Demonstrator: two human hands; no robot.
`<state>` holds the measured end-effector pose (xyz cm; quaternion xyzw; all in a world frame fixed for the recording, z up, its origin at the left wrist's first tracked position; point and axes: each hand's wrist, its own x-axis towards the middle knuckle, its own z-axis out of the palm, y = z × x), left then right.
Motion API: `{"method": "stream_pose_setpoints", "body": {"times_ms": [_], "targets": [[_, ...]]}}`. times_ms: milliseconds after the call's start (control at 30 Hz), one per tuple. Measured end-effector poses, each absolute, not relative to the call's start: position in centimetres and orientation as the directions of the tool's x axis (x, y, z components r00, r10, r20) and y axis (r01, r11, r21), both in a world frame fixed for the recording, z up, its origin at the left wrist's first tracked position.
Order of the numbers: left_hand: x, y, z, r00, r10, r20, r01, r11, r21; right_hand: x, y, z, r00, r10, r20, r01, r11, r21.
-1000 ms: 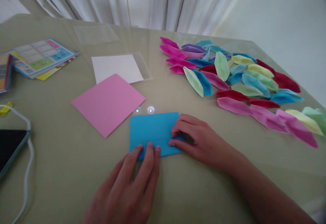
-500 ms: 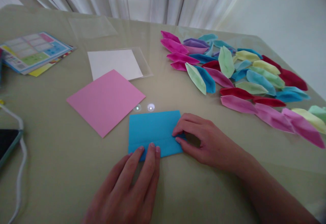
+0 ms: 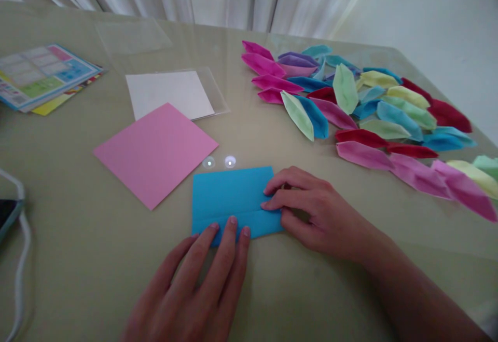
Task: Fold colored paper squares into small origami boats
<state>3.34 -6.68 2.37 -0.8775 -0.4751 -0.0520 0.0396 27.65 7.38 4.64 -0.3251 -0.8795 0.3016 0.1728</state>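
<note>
A folded blue paper [image 3: 229,196] lies flat on the table in front of me, with a crease line running across its lower part. My left hand [image 3: 194,290] rests flat, its fingers stretched out, fingertips pressing the paper's near edge. My right hand [image 3: 315,212] is curled at the paper's right end, fingertips pressing on the fold line and thumb at the near corner. Neither hand lifts the paper.
A pink square sheet [image 3: 155,152] lies left of the blue one, and a white sheet [image 3: 169,93] on a clear sleeve sits behind it. Several folded paper boats [image 3: 361,108] in many colours cover the right side. Printed cards [image 3: 39,74] lie far left; a white cable [image 3: 17,259] runs along the left edge.
The view has shifted slightly, so things sit a little lower-left. My right fingertips have slid a bit left along the fold line; my left hand stays pressing the near edge.
</note>
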Motion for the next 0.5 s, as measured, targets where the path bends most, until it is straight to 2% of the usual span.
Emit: {"method": "stream_pose_setpoints", "body": {"times_ms": [500], "targets": [[3.61, -6.76, 3.0, 0.534, 0.841, 0.09, 0.845, -0.534, -0.026, 27.62, 7.42, 4.33, -0.707, 0.7, 0.098, 0.517, 0.607, -0.603]]}}
